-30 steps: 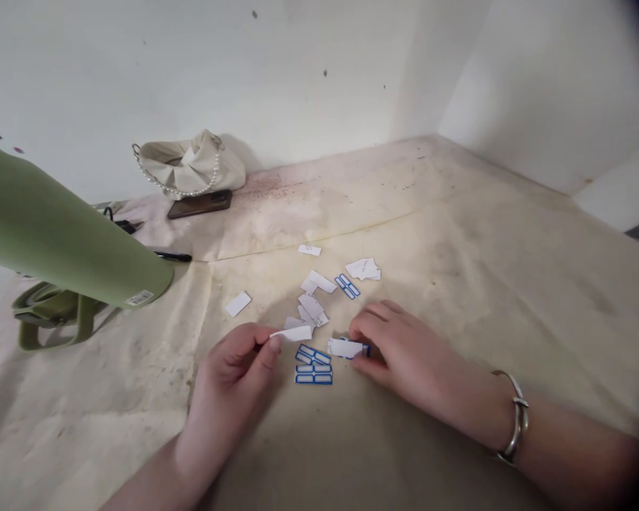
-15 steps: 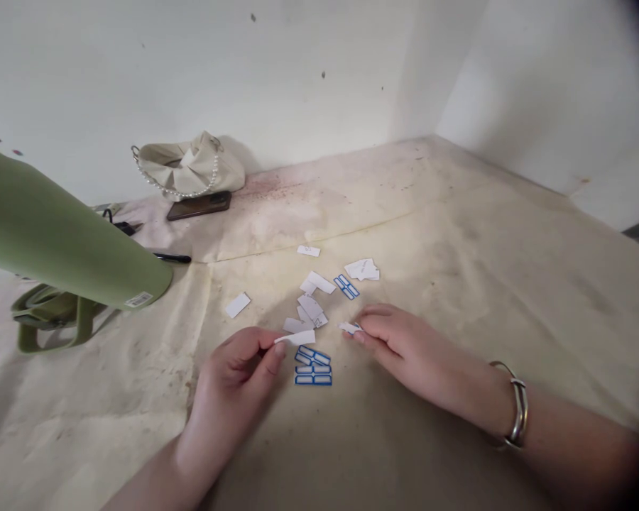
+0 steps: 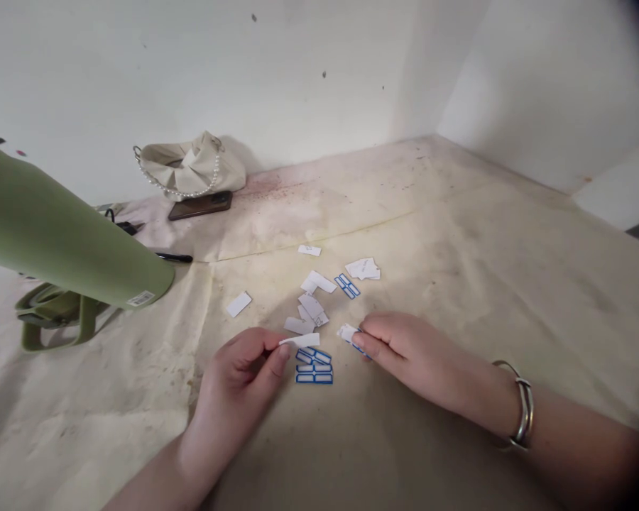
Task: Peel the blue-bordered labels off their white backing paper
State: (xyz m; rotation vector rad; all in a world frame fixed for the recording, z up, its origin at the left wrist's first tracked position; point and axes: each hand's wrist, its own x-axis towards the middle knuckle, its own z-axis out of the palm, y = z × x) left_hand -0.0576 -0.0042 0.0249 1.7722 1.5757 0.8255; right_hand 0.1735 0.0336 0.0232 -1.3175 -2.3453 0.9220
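A white paper slip (image 3: 303,341) is pinched between the thumb and forefinger of my left hand (image 3: 248,369), held just above the cloth. My right hand (image 3: 397,344) grips a blue-bordered label piece (image 3: 358,342) together with some white paper; the fingers cover much of it. Between the hands lie overlapping blue-bordered labels (image 3: 314,372). Beyond them is a loose group of white paper slips (image 3: 312,306). Another blue-bordered label (image 3: 347,285) rests beside a small stack of white slips (image 3: 364,269).
Single slips lie at the left (image 3: 239,304) and back (image 3: 309,250). A tall green tumbler (image 3: 69,234) stands at left near a green handled lid (image 3: 58,319) and a black pen (image 3: 175,258). By the wall are a cream bag (image 3: 192,167) and a phone (image 3: 201,206).
My right hand has tilted, so more of the paper and blue-bordered label in it shows. My left hand has shifted very slightly right with its slip.
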